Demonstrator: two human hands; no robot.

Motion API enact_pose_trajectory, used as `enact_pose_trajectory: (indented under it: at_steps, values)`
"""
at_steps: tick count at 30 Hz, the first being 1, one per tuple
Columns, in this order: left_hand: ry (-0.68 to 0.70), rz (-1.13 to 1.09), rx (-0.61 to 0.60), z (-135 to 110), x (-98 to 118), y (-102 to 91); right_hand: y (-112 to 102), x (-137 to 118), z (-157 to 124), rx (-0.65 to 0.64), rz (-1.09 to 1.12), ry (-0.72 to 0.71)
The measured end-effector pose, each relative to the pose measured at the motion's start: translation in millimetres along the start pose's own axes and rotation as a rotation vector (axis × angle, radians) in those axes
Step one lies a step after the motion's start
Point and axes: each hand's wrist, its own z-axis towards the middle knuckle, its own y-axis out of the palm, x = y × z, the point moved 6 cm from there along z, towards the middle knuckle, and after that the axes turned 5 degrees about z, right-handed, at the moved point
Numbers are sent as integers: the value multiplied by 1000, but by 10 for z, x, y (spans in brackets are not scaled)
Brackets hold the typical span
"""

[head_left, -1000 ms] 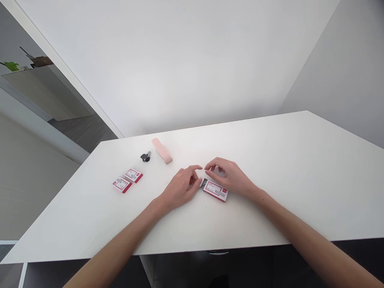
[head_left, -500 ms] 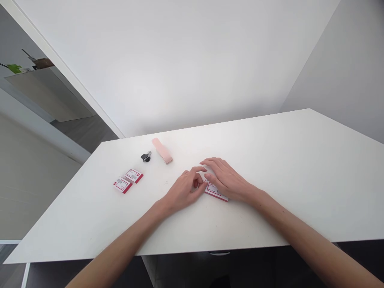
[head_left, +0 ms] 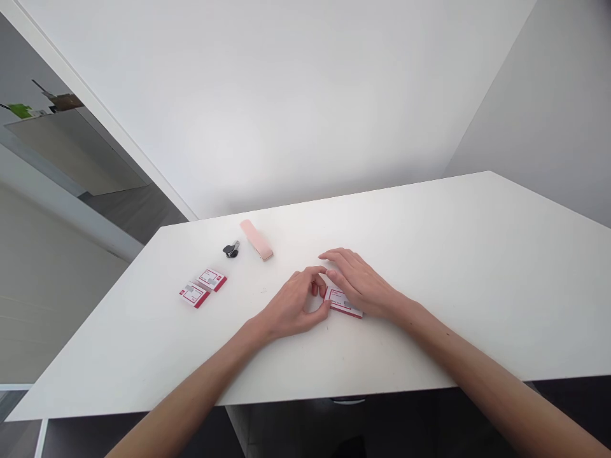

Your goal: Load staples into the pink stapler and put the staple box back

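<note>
A small white-and-red box, like a staple box, lies flat on the white table between my hands. My left hand curls around its left end, with the thumb at the near corner and fingertips by the left edge. Over the box's right part arches my right hand, thumb and fingers stretched out to the left. This hand hides the box's far right side, so I cannot tell whether its palm touches it. The left index finger meets the right thumb above the box.
Two similar boxes lie side by side at the left of the table. Behind them are a black staple remover and a pink stapler. A white wall rises behind the table.
My left thumb has slid slightly down toward the box's near corner, baring more of its left end. My right hand has barely moved; the camera view has shifted a little.
</note>
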Motion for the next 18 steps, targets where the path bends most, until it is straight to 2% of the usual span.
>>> enact_pose_trajectory:
  at_steps: [12,18]
  values:
    - [0,-33,-34,-17,-41,5,-4,-28,16,-30,0,16]
    - [34,119,-68,11,-41,24,-42,27,7,-6,94,121]
